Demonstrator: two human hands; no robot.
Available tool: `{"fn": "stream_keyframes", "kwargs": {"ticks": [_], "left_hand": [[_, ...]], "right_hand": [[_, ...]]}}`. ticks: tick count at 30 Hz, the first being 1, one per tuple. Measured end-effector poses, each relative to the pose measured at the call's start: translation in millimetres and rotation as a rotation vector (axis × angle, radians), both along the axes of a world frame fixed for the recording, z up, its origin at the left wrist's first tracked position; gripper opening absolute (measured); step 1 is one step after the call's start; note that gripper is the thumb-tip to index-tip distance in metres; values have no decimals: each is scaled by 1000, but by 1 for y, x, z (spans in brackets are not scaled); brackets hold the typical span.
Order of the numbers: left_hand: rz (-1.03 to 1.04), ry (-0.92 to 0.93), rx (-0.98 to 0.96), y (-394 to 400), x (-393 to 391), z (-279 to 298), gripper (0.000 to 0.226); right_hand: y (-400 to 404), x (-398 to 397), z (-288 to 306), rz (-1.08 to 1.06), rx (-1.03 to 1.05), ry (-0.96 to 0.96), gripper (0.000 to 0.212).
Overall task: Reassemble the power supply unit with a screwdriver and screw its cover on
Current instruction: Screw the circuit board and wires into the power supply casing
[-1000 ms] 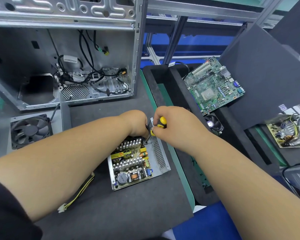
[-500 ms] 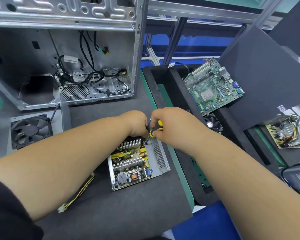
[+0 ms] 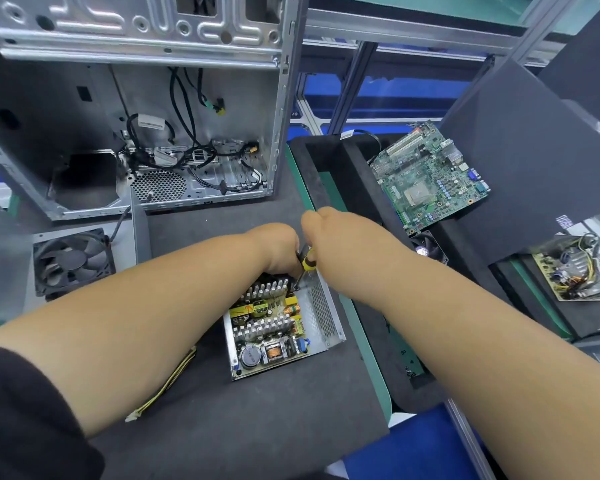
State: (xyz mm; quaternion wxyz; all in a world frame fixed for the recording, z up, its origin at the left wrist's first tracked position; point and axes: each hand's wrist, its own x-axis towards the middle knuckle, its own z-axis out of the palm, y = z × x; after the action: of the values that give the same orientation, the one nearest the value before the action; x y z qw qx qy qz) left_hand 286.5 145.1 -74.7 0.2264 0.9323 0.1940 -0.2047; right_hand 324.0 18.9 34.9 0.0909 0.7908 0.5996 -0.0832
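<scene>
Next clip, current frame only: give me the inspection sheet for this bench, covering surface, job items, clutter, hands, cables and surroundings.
Surface: dark grey mat with a green edge.
Job's things: open power supply unit, board and heatsinks exposed, no cover on it; yellow-handled screwdriver, tip down at the unit's far corner.
Clutter: loose black fan at left; green motherboard in the black tray; second small board far right.
Hands: right hand grips the screwdriver; left hand rests at the unit's far edge, fingers hidden.
Cables: yellow-black lead trailing left; black wires inside the case.
Surroundings: empty metal computer case behind; aluminium frame rails.
</scene>
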Motion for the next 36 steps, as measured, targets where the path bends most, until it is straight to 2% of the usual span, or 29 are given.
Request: {"fn": "stream_keyframes", "kwargs": {"ticks": [3, 7, 9, 11, 12, 15, 18, 20, 22, 23, 24, 26, 29, 31, 33, 34, 36], "left_hand": [[1, 21, 7, -2, 0, 2, 31], [3, 18, -26, -1, -1, 5, 27], [21, 14, -50, 0, -2, 6, 26], [11, 13, -30, 0, -2, 6, 29], [0, 18, -15, -1, -2, 6, 32], [7, 28, -2, -3, -1, 6, 29], [14, 31, -9, -2, -2, 7, 16], [13, 28, -24, -2, -2, 9, 13], [23, 20, -27, -2, -2, 8, 23], [20, 16, -24, -2, -2, 8, 29], [18, 21, -25, -2, -2, 9, 31], [19, 25, -26, -3, -2, 8, 24], [48, 13, -40, -4, -3, 10, 24], [56, 1, -63, -3, -4, 10, 14], [60, 8, -66, -2, -4, 10, 23], [51, 12, -54, -3, -4, 10, 28], [29, 23, -29, -3, -3, 9, 33]], "right_hand": [[5, 4, -5, -118, 7, -99, 21], [4, -4, -8, -105, 38, -263, 42], [1, -6, -7, -62, 80, -151, 33], [-1, -4, -2, -14, 46, 10, 26], [-2, -2, 0, -4, 10, 30, 26], [2, 1, 1, -76, -45, -130, 20], [5, -3, -2, -131, -82, -266, 36], [5, -4, -3, -103, -18, -163, 31], [3, -2, -1, -72, 1, 36, 18], [4, 0, 1, -64, -16, 79, 19], [5, 2, 2, -62, -28, 65, 20], [8, 2, 1, -97, -29, -87, 17], [10, -4, -4, -183, -66, -287, 48], [9, -7, -4, -188, -32, -213, 42], [6, -6, 1, -176, -8, 33, 19], [5, -5, 5, -154, -26, 121, 18], [5, -2, 10, -124, -64, 117, 21]]}}
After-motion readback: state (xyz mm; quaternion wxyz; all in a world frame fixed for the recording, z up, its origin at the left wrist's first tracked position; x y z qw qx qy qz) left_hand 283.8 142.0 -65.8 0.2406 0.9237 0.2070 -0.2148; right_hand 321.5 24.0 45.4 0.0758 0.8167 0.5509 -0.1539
